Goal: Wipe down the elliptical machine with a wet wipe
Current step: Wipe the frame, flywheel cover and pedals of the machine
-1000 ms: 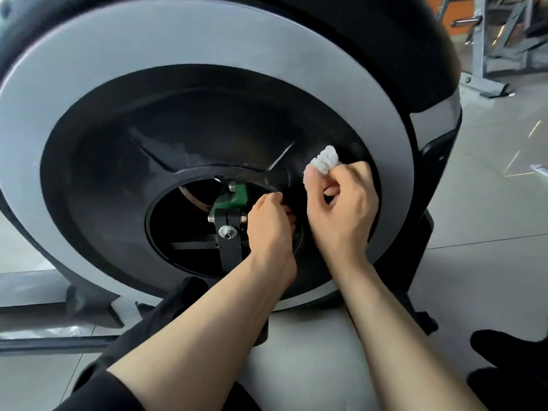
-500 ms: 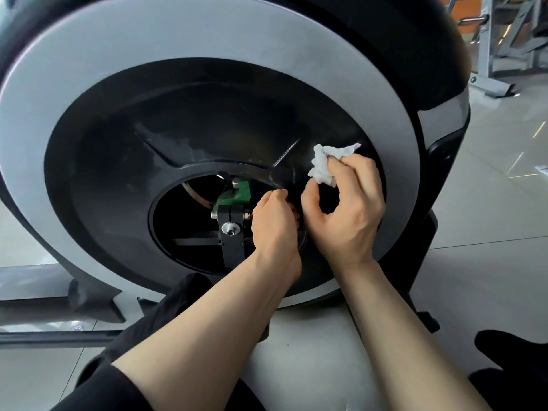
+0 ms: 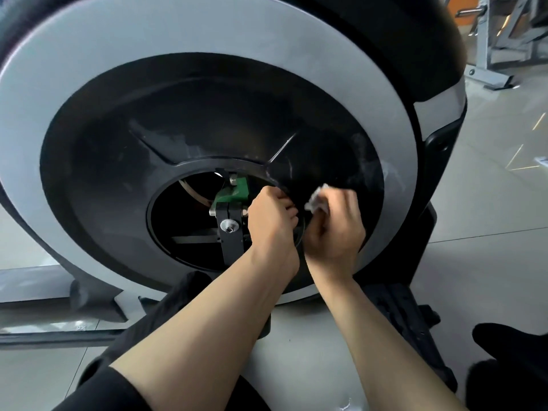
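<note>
Nearest: black sleeve (image 3: 98, 390) at lower left corner of view. Left hand (image 3: 272, 223) curled around right edge of black disc's (image 3: 189, 143) central opening, beside green bracket (image 3: 232, 192). Right hand (image 3: 335, 229), motion-blurred, fingers closed around bunched white wet wipe (image 3: 317, 200), pressed to disc face just right of that opening. Grey ring (image 3: 207, 34) encircling disc. Farther: pale frame (image 3: 486, 54) on tiled floor (image 3: 489, 203).
</note>
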